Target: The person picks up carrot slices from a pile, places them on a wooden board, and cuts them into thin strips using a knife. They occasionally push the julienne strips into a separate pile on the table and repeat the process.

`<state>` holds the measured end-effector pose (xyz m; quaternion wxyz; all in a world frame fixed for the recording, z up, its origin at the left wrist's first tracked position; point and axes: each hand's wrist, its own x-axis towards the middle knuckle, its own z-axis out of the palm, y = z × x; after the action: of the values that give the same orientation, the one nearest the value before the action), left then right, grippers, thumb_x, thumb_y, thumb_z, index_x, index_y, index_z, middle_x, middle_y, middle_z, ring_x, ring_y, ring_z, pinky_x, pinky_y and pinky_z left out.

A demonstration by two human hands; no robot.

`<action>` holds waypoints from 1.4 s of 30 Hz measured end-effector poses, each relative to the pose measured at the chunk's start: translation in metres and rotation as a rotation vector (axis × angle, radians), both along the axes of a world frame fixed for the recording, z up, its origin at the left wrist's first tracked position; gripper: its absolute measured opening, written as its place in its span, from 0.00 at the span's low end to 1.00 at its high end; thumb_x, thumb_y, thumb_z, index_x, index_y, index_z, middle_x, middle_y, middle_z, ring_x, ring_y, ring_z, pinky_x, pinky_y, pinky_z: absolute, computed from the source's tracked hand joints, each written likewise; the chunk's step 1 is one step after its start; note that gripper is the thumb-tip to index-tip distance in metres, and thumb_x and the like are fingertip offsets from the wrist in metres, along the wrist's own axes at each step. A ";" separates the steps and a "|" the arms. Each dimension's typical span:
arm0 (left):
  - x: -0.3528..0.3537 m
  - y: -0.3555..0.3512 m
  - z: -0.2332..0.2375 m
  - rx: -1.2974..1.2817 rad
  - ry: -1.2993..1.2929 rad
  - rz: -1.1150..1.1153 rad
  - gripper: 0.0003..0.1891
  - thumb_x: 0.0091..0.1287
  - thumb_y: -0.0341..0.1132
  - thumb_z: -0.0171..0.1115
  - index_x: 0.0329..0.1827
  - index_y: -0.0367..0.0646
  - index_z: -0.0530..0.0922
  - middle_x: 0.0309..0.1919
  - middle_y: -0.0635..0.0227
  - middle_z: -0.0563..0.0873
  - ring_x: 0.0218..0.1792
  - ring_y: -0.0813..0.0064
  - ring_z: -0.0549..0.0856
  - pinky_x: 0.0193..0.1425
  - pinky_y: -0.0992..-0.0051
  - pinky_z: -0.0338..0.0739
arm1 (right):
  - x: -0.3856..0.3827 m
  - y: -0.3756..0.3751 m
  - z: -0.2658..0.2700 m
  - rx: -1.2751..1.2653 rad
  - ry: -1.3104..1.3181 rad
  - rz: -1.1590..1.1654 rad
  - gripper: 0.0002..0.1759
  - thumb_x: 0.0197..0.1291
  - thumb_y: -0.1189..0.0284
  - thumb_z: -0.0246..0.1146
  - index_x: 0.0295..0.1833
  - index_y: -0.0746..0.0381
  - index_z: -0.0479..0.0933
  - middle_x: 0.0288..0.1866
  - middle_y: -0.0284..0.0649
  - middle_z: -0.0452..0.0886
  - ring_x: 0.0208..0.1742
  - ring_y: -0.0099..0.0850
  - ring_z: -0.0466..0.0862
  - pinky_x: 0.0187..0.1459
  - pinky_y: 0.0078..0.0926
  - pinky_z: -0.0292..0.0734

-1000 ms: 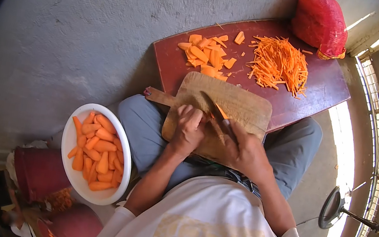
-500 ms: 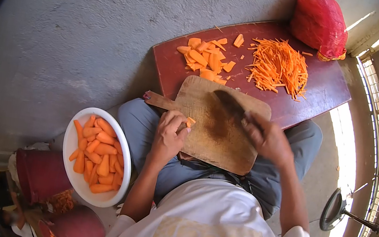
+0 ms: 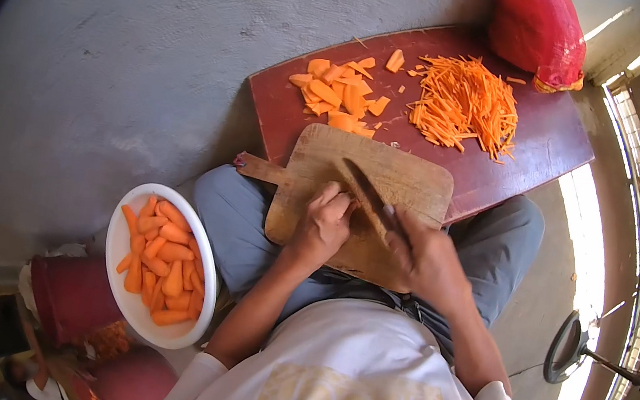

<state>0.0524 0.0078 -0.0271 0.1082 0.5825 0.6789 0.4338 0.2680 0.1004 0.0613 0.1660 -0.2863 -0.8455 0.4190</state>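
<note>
Left hand (image 3: 323, 224) curls onto the pale wooden cutting board (image 3: 413, 183), and I cannot tell what it holds. My right hand (image 3: 433, 260) grips the dark-bladed kitchen knife (image 3: 361, 188), slanting away-left just beside those fingertips.

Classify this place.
Likely a floor-level food-prep spot: concrete floor, wooden cutting board on the person's lap, knife in right hand, carrot strips on a red board.

Red table (image 3: 538, 150) carries cutting board (image 3: 409, 182), carrot slices (image 3: 334, 94), carrot shreds (image 3: 463, 101), red sack (image 3: 540, 30).
</note>
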 end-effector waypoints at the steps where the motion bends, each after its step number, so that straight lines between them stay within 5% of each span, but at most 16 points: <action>1: 0.002 0.002 0.008 0.001 -0.024 0.000 0.06 0.71 0.17 0.68 0.49 0.31 0.87 0.44 0.45 0.86 0.47 0.35 0.87 0.51 0.45 0.84 | 0.002 -0.011 0.000 -0.034 0.005 0.001 0.24 0.79 0.73 0.69 0.75 0.71 0.78 0.51 0.65 0.90 0.49 0.67 0.91 0.48 0.55 0.86; 10: -0.007 -0.008 0.009 0.010 0.130 0.030 0.10 0.69 0.16 0.71 0.51 0.33 0.92 0.47 0.51 0.91 0.48 0.42 0.89 0.54 0.53 0.84 | 0.012 -0.040 0.009 0.000 -0.160 0.014 0.27 0.80 0.70 0.67 0.77 0.70 0.73 0.42 0.63 0.90 0.41 0.64 0.91 0.44 0.57 0.88; 19: -0.010 -0.009 0.003 0.076 0.121 -0.033 0.06 0.60 0.16 0.65 0.39 0.32 0.84 0.40 0.48 0.80 0.44 0.39 0.81 0.48 0.45 0.79 | -0.018 -0.025 0.001 0.023 -0.142 0.040 0.25 0.79 0.72 0.67 0.76 0.68 0.74 0.45 0.63 0.91 0.42 0.65 0.91 0.44 0.59 0.86; 28: -0.013 -0.016 -0.010 0.085 0.106 -0.045 0.12 0.54 0.17 0.63 0.43 0.31 0.84 0.43 0.45 0.80 0.46 0.37 0.80 0.50 0.44 0.78 | -0.029 -0.020 0.000 0.057 -0.086 0.073 0.25 0.81 0.71 0.65 0.75 0.70 0.70 0.40 0.62 0.91 0.37 0.65 0.91 0.38 0.61 0.85; 42: -0.011 -0.015 -0.001 0.084 0.081 -0.007 0.06 0.65 0.16 0.68 0.42 0.34 0.85 0.40 0.49 0.83 0.45 0.39 0.84 0.50 0.47 0.81 | -0.036 -0.027 -0.012 -0.009 -0.128 0.020 0.25 0.79 0.73 0.68 0.76 0.68 0.75 0.44 0.66 0.91 0.44 0.67 0.91 0.46 0.61 0.86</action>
<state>0.0412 -0.0077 -0.0277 0.0575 0.6061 0.6618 0.4374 0.2317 0.0731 0.0489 0.1061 -0.3045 -0.8553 0.4056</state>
